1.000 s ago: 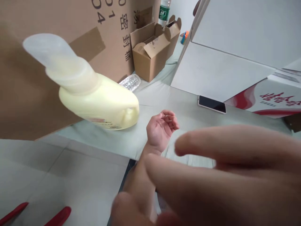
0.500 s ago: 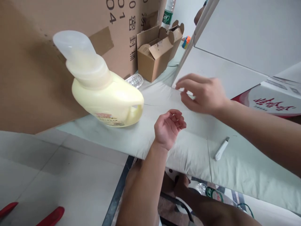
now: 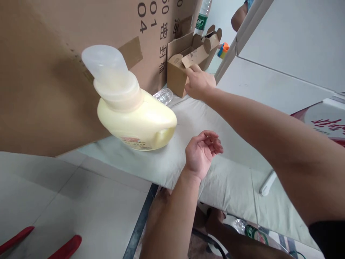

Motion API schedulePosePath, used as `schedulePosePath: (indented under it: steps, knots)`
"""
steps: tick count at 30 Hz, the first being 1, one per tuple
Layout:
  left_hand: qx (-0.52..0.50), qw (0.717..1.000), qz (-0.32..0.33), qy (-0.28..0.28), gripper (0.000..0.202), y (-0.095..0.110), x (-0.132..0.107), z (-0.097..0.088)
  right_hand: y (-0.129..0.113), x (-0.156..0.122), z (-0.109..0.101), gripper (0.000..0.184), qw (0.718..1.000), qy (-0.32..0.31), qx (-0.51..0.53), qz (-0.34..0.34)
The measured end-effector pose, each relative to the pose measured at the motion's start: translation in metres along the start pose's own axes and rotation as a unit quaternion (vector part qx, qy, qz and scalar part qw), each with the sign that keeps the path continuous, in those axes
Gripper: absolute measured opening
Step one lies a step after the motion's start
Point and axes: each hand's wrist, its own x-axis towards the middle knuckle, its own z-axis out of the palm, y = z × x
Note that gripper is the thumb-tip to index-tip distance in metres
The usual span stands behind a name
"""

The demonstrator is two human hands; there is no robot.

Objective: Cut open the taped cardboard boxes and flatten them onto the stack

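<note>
My right hand (image 3: 198,82) reaches far across the cloth-covered table (image 3: 161,162) and its fingers close on the near corner and flap of a small brown cardboard box (image 3: 176,70). Nearer me, my left hand (image 3: 202,153) rests on the table palm up. Its fingers are loosely curled and hold nothing. A pale yellow detergent bottle (image 3: 140,124) with a translucent cap stands to the left of my left hand, against a large brown carton (image 3: 54,54).
A crushed clear plastic bottle (image 3: 163,96) lies between the yellow bottle and the small box. A second small box (image 3: 212,37) and a green-labelled bottle (image 3: 202,19) stand behind. A big white carton (image 3: 269,82) fills the right. A white utility knife (image 3: 268,183) lies on the cloth.
My right hand has swung from close to the camera out over the table to the small cardboard box. My left hand has stayed in place.
</note>
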Motion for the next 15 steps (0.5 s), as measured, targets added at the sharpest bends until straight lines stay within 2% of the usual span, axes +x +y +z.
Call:
schedulePosePath:
  steps: [4,8,10,12,14,15]
  knots:
    - [-0.001,1.0,0.007,0.0,0.025,0.0,0.0,-0.003,-0.006,0.029,0.026,0.074,0.998,0.014,0.04,0.045]
    - [0.003,1.0,0.013,-0.007,0.025,0.003,-0.002,-0.003,-0.002,0.027,0.031,0.079,0.994,0.018,0.066,0.089]
    - [0.012,1.0,0.028,-0.004,0.024,0.004,-0.002,-0.003,0.003,0.012,0.025,0.08,0.991,0.03,0.079,0.1]
    - [0.042,0.996,0.075,0.015,0.023,0.003,-0.004,-0.003,0.011,-0.012,0.015,0.078,0.991,0.04,0.08,0.104]
    - [0.107,0.978,0.168,0.061,0.02,0.0,-0.006,-0.004,0.021,-0.043,0.004,0.074,0.991,0.052,0.077,0.093]
    - [0.152,0.958,0.226,0.092,0.019,-0.002,-0.007,-0.005,0.027,-0.062,-0.003,0.072,0.992,0.06,0.079,0.084]
